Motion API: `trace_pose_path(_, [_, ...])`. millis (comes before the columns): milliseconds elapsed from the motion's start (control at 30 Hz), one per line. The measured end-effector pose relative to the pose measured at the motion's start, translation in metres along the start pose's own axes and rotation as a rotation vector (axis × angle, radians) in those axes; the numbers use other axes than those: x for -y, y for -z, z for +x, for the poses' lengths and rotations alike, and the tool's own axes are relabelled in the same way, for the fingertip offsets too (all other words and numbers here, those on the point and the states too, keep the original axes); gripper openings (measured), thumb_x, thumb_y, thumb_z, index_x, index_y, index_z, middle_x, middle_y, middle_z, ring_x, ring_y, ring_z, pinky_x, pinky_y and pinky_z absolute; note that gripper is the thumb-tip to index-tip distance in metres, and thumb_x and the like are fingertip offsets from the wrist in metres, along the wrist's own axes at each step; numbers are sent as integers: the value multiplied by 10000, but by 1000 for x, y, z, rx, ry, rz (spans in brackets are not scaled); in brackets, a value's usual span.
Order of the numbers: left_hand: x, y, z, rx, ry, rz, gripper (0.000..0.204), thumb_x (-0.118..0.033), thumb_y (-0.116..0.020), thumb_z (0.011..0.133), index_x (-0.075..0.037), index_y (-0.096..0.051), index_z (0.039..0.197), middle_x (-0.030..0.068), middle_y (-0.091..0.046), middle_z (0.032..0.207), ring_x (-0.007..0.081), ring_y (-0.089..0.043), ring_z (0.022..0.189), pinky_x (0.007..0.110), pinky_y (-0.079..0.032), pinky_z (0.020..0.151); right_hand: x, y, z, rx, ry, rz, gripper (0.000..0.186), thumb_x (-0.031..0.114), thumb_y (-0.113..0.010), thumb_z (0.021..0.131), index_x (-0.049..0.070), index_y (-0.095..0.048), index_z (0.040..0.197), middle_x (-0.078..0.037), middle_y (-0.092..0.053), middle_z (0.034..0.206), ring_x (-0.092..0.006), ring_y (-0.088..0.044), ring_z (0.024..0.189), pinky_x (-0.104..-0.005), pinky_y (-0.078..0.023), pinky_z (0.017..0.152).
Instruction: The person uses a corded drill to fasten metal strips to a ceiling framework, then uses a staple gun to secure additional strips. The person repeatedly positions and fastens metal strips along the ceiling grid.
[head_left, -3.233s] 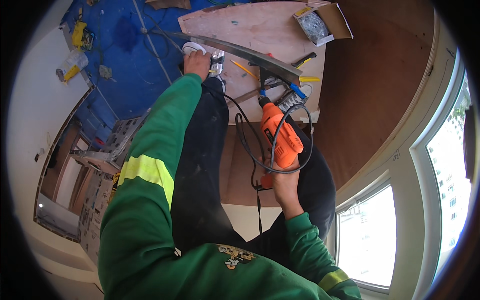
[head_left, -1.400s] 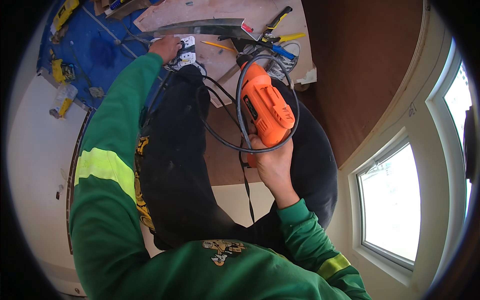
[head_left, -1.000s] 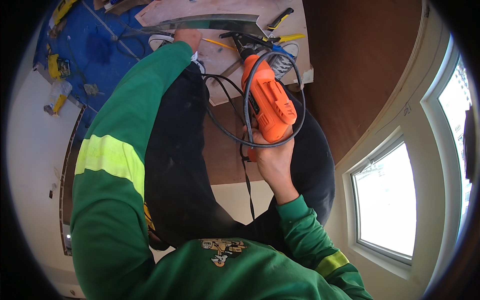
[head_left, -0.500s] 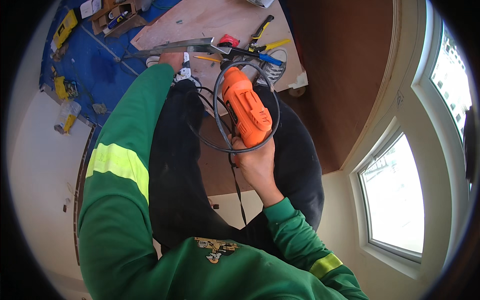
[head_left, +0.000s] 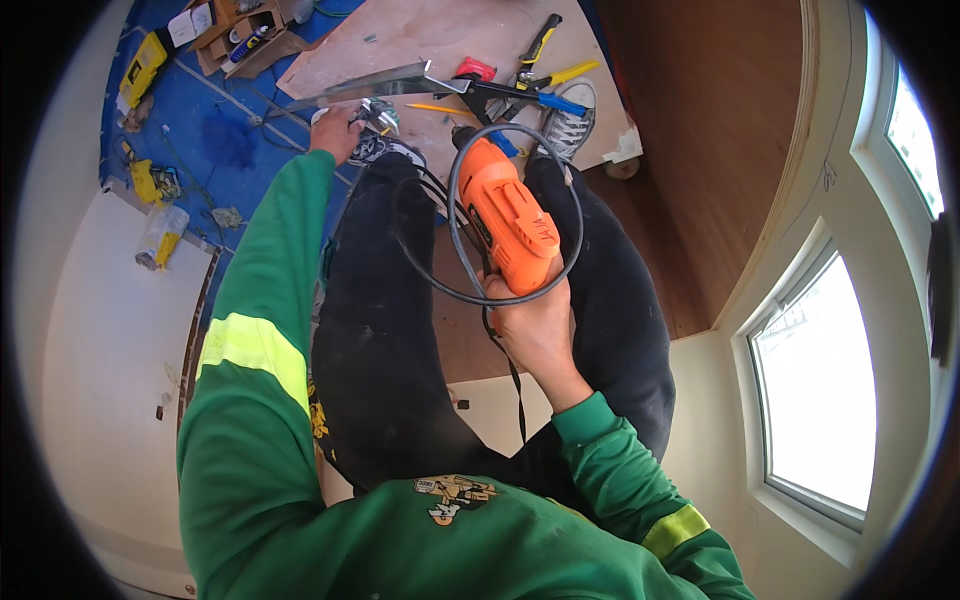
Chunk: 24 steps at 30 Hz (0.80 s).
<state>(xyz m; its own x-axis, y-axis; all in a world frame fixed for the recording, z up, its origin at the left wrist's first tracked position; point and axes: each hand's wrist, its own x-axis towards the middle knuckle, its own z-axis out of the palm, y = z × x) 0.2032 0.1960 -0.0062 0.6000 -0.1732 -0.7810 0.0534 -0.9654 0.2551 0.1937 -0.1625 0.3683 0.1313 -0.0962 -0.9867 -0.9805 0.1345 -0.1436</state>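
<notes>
My right hand (head_left: pixel 535 315) is wrapped round the handle of an orange power drill (head_left: pixel 508 218), its chuck pointing away from me between my knees. A black cord (head_left: pixel 455 275) loops round the drill. Farther off on the left, my left hand (head_left: pixel 338 133) is stretched out, fingers apart, beside a small shiny clear packet (head_left: pixel 380 115); whether the fingertips touch it is hard to make out. Just beyond that hand lies a long silver metal profile (head_left: pixel 370 82). A pencil (head_left: pixel 436 108) rests on the board to its right.
Snips with yellow handles (head_left: pixel 572 73), a blue-handled tool (head_left: pixel 555 101) and a red tape measure (head_left: pixel 476 68) lie on a wooden board (head_left: pixel 420 35). Blue sheeting (head_left: pixel 225 135) covers the left floor, with an open cardboard box (head_left: pixel 262 38). A brown panel (head_left: pixel 710 130) and window (head_left: pixel 812 375) stand right.
My left hand has drawn back from under the metal profile to beside the clear packet. The view has shifted slightly, and the drill stays in my right hand.
</notes>
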Motion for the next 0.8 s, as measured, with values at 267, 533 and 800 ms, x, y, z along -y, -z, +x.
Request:
trace_pose_path(267, [-88,41,-157,-387,295,-613,596,-376,-676,1104,-16,-582,1570,260,-580,1514,435,-555,1426,512,-423,1223,-10,5,-29,113,430,-305,586,-29,-721,930,-3,-551,1490,-163,-715,1267,-283,-713,1168,-389,-552,1034])
trace_pose_path(533, [-121,126,-386,-434,689,-1382,651,-458,-557,1187,-26,-472,1666,186,-557,1629,312,-625,1415,456,-457,1224,58,-31,-139,453,686,-754,649,34,-754,920,27,-541,1533,-254,-686,1421,-469,-661,1341,-481,-544,1119])
trace_pose_path(800, [-123,151,-496,-471,760,-1529,694,-440,-554,1188,-36,-369,1721,179,-548,1616,276,-688,1279,454,-549,1080,121,-86,-298,532,1081,-1204,792,54,-759,884,20,-448,1613,-204,-648,1282,-454,-687,1189,-548,-566,972])
